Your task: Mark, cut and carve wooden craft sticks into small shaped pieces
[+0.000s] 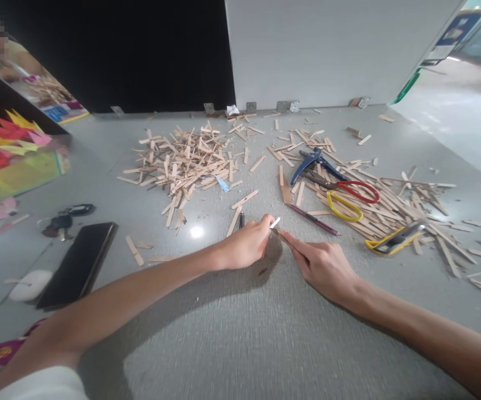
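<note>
Flat brown wooden stick (281, 237): runs between your hands, just above the near-middle of the wide grey tabletop (207, 344). Back edge: glossy black upright panel (132, 55) on the left, white upright panel (324, 50) joined beside it. Loose spread of pale flat wooden sticks (363, 222) on the right, tangled heap of short wooden pieces (190, 161) at left-centre. Your right hand (327, 266) is closed on the brown stick's near end, forefinger lying along it. Your left hand (246, 241) is balled tight, with a slim whitish stick tip (275, 222) poking out by the thumb; can't tell if it grips the brown stick too. Black rectangular phone (78, 266) by your left forearm. Right of centre: scissors with red and yellow loop handles (332, 185), yellow-and-grey cutter knife (396, 239) on the sticks, dark blue metal hand tool (307, 162) touching the scissors, slim dark red pen (313, 219) just beyond your right hand.
</note>
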The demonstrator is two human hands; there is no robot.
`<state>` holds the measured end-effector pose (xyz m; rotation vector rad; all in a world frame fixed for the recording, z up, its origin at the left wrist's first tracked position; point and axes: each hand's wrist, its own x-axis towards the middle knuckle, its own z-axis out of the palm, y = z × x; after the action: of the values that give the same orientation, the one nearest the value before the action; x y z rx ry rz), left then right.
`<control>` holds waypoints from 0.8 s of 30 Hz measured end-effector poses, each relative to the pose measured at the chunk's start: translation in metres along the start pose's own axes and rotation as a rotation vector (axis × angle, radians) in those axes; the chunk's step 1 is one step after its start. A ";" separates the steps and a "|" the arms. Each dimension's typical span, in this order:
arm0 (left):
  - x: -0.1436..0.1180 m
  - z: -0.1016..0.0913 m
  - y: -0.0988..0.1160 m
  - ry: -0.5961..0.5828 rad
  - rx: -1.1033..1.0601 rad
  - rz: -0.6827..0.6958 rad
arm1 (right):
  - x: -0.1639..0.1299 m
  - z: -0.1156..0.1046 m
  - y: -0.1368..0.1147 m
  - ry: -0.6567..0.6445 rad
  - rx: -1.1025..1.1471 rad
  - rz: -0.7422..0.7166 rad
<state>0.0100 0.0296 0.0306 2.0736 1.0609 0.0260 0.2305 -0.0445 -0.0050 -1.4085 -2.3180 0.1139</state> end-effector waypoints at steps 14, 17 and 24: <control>0.004 -0.002 -0.003 -0.029 -0.090 0.029 | -0.001 0.003 -0.002 0.033 0.009 0.009; 0.005 -0.002 -0.003 -0.030 -0.073 0.042 | 0.002 0.001 -0.002 -0.007 0.000 0.044; 0.004 0.003 -0.004 -0.008 -0.027 0.028 | 0.008 -0.004 -0.002 -0.054 -0.012 0.045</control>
<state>0.0109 0.0322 0.0250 2.0623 1.0213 0.0457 0.2274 -0.0390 0.0013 -1.4816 -2.3347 0.1530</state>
